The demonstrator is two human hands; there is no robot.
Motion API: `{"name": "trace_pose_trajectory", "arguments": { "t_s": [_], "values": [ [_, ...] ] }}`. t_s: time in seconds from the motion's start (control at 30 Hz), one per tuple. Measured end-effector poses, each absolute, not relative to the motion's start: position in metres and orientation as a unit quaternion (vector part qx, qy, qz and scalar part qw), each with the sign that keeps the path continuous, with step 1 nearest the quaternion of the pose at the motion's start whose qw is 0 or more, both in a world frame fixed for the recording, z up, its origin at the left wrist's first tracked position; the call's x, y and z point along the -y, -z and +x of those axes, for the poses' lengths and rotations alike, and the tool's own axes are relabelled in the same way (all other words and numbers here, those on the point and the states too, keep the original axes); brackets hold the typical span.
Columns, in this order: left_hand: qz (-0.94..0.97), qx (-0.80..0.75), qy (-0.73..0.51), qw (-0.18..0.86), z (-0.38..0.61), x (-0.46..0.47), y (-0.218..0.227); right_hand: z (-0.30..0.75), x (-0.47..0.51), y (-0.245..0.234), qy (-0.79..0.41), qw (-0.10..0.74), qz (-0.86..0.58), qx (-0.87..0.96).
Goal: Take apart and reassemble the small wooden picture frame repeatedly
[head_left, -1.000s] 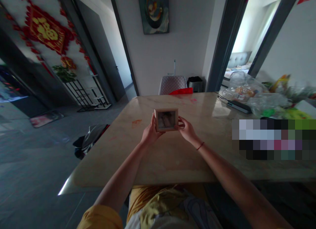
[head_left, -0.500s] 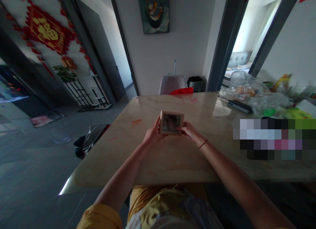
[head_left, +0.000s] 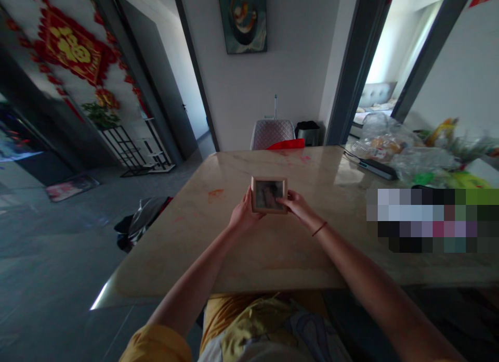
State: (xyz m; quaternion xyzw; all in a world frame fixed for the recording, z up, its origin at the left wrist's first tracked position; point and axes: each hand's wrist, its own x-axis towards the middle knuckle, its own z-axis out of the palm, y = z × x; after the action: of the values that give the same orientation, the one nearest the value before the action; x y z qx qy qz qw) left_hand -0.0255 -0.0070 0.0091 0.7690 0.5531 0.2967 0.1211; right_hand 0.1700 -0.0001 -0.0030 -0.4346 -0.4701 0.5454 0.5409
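Observation:
A small picture frame (head_left: pixel 268 196) with a light wood-coloured border and a dark, reflective front is held over the middle of the table (head_left: pixel 265 253). My left hand (head_left: pixel 243 213) grips its left side and lower left corner, fingers closed against the edge. On the other side, my right hand (head_left: pixel 297 204) holds the right edge, its thumb lying over the front of the glass. The fingers behind the frame are hidden. A thin dark band circles my right wrist.
Along the table's right side lie a dark oblong device (head_left: pixel 377 168) with a cable, clear plastic bags (head_left: pixel 390 138) and a blurred-out patch. Beyond the far edge stands a quilted chair (head_left: pixel 273 132) with a red cloth (head_left: pixel 287 143). A dark bag (head_left: pixel 146 219) is left of the table.
The picture frame has shifted very slightly left and sits a little straighter. Both hands keep their hold on it.

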Motion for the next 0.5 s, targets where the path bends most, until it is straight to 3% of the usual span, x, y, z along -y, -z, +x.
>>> {"name": "trace_pose_trajectory", "arguments": {
  "t_s": [0.27, 0.4, 0.5],
  "values": [
    [0.74, -0.61, -0.277, 0.05, -0.018, 0.021, -0.013, 0.167, 0.001, 0.002, -0.536, 0.538, -0.43, 0.488],
    [0.797, -0.536, -0.275, -0.042, -0.019, 0.02, -0.01, 0.164, 0.0, 0.005, -0.554, 0.532, -0.457, 0.449],
    [0.836, -0.479, -0.261, -0.048, -0.019, 0.017, -0.005, 0.162, 0.003, 0.003, -0.587, 0.523, -0.45, 0.425]
  ]
}}
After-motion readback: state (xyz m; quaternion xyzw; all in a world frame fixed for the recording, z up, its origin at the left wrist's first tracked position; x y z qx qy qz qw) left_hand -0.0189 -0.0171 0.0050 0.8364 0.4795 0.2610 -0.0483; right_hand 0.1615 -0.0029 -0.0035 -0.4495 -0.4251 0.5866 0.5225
